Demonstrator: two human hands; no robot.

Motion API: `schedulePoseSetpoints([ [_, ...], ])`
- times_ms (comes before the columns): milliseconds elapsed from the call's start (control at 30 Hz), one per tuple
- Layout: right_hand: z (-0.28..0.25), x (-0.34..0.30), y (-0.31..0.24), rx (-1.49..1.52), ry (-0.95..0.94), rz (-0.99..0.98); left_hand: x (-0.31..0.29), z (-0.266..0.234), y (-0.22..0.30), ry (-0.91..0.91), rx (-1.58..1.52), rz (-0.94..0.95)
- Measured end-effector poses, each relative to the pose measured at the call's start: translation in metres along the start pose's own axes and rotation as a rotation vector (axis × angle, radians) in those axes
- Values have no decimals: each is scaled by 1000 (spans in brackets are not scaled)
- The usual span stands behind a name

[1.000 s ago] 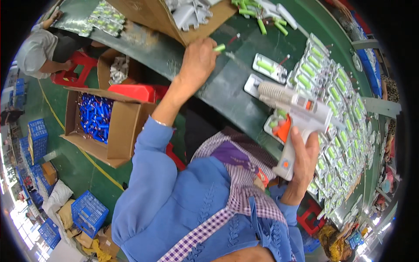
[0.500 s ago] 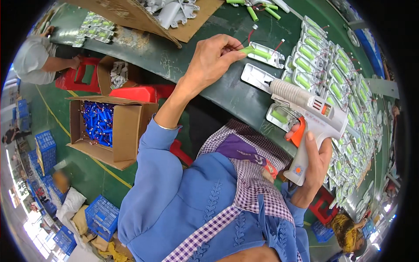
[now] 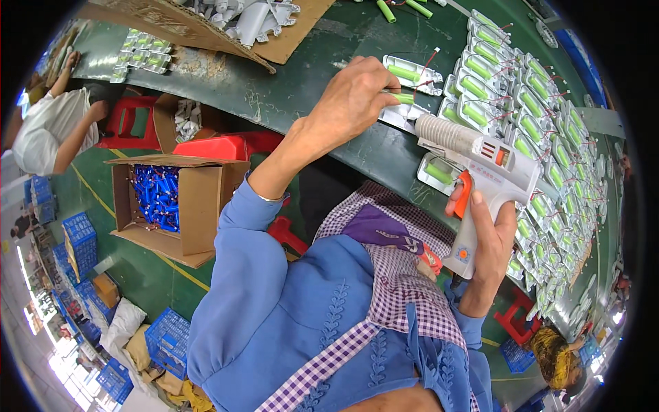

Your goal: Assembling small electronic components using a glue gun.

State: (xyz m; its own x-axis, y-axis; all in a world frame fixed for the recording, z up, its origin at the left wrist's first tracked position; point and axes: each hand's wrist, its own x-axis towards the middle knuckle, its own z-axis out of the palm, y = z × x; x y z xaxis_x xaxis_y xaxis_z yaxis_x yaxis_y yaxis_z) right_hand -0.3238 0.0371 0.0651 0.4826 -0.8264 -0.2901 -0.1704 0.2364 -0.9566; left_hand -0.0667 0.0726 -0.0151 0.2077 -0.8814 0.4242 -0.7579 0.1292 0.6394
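My left hand point(image 3: 353, 99) pinches a green cylindrical battery point(image 3: 405, 98) between thumb and fingers. It is over a white plastic shell point(image 3: 395, 118), partly covered by the hand. Whether the battery touches the shell, I cannot tell. My right hand point(image 3: 493, 240) is wrapped round the handle of a white glue gun point(image 3: 477, 154), fingers at its orange trigger point(image 3: 464, 195). The nozzle points at the same shell. Just beyond lies another shell point(image 3: 431, 88) with a green battery and thin wires in it. A third filled shell point(image 3: 427, 180) sits below the gun.
Many battery-filled shells point(image 3: 532, 141) cover the right of the green table point(image 3: 288, 96). A cardboard box point(image 3: 199, 27) of white parts stands at the far side. Left, on the floor side, are a carton point(image 3: 202, 213) of blue batteries, red stools point(image 3: 213, 147) and a person in white point(image 3: 51, 134).
My left hand has moved from the farther shell to the nearer one with a green battery. The farther shell shows its battery uncovered. The glue gun has shifted slightly left.
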Motion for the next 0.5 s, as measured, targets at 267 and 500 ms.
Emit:
schedulePoseSetpoints([
  [267,-3,-10,-2,59,48,-4,-2,16,4,-64,126,67],
  [500,1,-12,-5,79,36,-12,1,21,7,-130,230,40],
])
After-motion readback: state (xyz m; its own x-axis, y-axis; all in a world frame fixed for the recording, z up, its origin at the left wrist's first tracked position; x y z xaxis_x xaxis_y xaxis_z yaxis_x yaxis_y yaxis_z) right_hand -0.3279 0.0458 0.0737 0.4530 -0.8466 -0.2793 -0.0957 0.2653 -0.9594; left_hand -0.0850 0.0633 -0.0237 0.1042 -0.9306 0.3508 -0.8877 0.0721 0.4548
